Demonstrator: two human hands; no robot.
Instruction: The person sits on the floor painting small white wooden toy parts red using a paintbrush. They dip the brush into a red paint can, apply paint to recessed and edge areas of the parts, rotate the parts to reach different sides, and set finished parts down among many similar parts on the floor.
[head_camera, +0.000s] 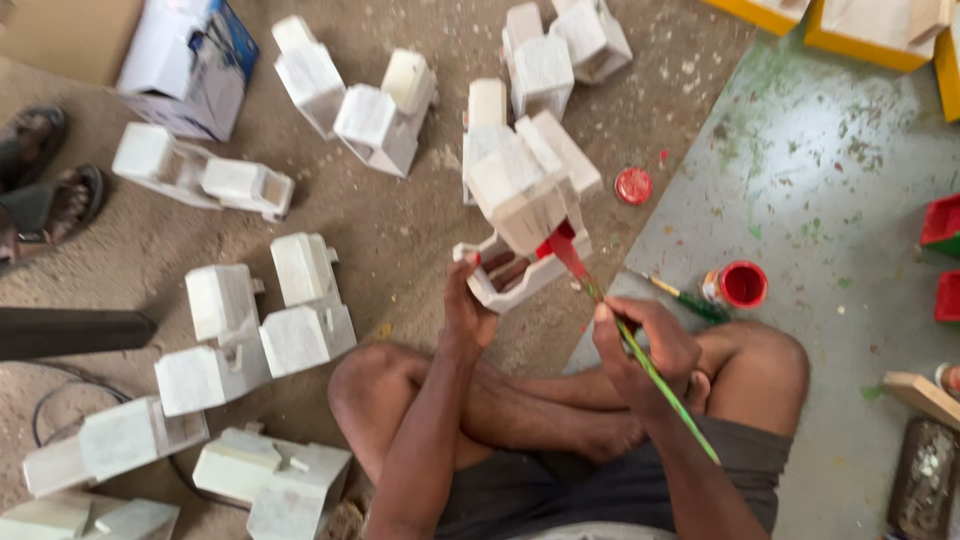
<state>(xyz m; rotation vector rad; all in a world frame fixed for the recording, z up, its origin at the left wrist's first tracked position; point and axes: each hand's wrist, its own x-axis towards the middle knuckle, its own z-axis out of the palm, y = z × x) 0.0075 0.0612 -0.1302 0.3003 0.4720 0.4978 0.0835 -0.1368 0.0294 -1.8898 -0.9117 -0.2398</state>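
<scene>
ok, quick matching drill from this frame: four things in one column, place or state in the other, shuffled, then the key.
Things:
1. left hand
2. right hand
3. open red paint pot
4. red lid

Places or states:
A. lying alone on the dirt floor
B. gripping the white wooden toy truck
C. standing on the grey mat by the knee
D. holding the green paintbrush

Pairs: 1-B, 2-D, 3-C, 4-A

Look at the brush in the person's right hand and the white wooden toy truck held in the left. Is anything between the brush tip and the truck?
Nothing visible. The right hand holds the green brush, its red tip reaching the white truck held up by the left hand.
</scene>
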